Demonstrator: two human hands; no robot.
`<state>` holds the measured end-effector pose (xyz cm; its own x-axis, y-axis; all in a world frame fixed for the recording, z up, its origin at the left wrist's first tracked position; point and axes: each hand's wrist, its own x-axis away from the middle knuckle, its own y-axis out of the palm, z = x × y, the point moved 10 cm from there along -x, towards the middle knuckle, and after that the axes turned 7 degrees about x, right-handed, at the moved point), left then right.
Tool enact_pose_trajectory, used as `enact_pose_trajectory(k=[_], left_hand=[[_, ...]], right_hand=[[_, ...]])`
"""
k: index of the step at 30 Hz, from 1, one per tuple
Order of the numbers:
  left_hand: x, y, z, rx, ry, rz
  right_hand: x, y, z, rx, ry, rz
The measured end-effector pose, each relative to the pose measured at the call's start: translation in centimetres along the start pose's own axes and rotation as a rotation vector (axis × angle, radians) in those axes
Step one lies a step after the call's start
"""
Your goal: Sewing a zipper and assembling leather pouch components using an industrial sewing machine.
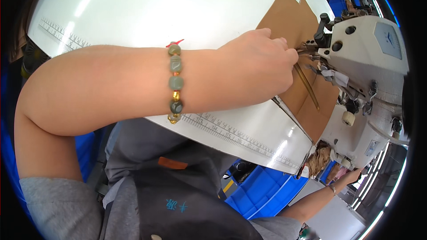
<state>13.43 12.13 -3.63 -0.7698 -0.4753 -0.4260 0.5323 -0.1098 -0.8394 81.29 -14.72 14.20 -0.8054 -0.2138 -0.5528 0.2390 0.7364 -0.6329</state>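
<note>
A brown flat sheet point(284, 15), like leather or stiff fabric, lies under the white sewing machine head point(358, 40). My left hand point(262, 66), wearing a beaded bracelet, reaches across from the left and rests over the sheet, beside the needle area. Its fingers are curled and closed, but their tips are mostly hidden. A slim gold-brown strip point(308, 86) runs from beneath these fingers across the sheet; its kind is unclear. At the lower right, my right hand point(351, 178) is raised at the far end of the machine. Its fingers are too hidden to read.
The white table point(155, 4) has printed ruler scales and a curved front edge near my apron. Blue bins point(262, 191) stand below it. Crumpled brown material point(319, 162) lies beyond the edge. The machine's metal parts point(327, 73) crowd close to my left fingers.
</note>
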Motion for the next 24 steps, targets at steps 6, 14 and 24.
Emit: enact_pose_trajectory(k=[6,14,24], left_hand=[[0.1,0.1,-0.1,-0.02,-0.01,-0.012],[-0.1,0.1,0.1,-0.02,-0.015,-0.013],[0.0,-0.1,0.0,-0.007,-0.012,-0.003]], right_hand=[[3.9,0.9,-1.6,-0.229,0.018,0.043],[3.5,1.6,-1.0,-0.043,-0.086,0.044],[-0.1,0.0,-0.5,0.005,-0.068,-0.002]])
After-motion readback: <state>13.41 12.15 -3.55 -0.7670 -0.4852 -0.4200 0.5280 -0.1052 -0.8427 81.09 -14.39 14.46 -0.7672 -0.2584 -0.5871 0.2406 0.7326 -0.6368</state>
